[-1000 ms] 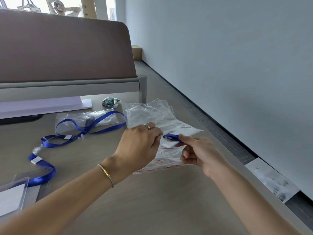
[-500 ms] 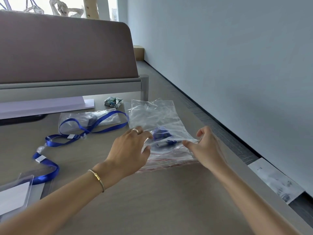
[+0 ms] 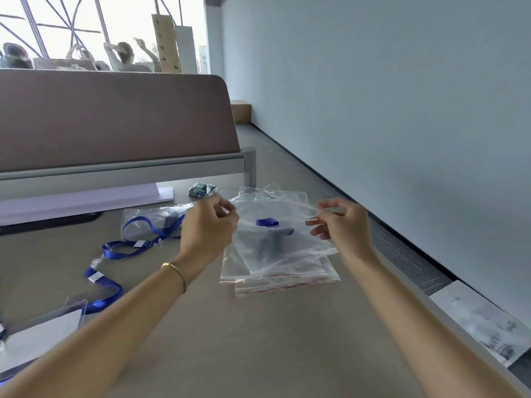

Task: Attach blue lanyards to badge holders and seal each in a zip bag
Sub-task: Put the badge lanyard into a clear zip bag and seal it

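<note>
both hands hold one clear zip bag (image 3: 283,225) up above the surface (image 3: 258,340), stretched between them by its far edge. the left hand (image 3: 208,225) has its fingers (image 3: 227,209) pinched shut on the bag's left corner, and the right hand (image 3: 343,225) has its fingers (image 3: 324,209) pinched on the right corner. inside the held bag a short piece of blue lanyard (image 3: 267,222) shows, with a grey, blurred shape just below it that cannot be made out. under the bag lies a flat pile of empty zip bags (image 3: 275,280) with red seal lines. to the left on the surface, a second blue lanyard (image 3: 120,251) trails from another filled bag (image 3: 152,222) toward a clear badge holder (image 3: 43,331) at the near left edge. a small crumpled wrapper (image 3: 202,190) sits near the grey partition (image 3: 115,122).
</note>
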`<control>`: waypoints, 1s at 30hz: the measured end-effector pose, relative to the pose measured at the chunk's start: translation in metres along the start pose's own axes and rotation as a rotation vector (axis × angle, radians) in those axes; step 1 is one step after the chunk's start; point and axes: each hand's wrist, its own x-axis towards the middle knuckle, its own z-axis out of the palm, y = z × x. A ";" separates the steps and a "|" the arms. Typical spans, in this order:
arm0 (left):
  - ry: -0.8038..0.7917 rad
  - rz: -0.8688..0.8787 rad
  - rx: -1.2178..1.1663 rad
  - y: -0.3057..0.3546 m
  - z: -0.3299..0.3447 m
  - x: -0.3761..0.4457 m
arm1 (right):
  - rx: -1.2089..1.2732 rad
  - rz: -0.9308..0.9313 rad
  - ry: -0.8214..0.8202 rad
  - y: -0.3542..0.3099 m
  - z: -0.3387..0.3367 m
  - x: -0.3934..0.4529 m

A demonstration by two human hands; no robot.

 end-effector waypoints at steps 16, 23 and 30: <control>0.207 0.218 -0.627 0.121 -0.085 -0.006 | 0.378 -0.407 0.162 -0.135 -0.009 -0.013; 0.105 0.167 -0.602 0.136 -0.109 -0.003 | 0.383 -0.381 0.165 -0.157 -0.014 -0.023; -0.018 -0.032 -0.600 0.080 -0.070 0.018 | 0.267 -0.127 0.034 -0.093 0.006 0.006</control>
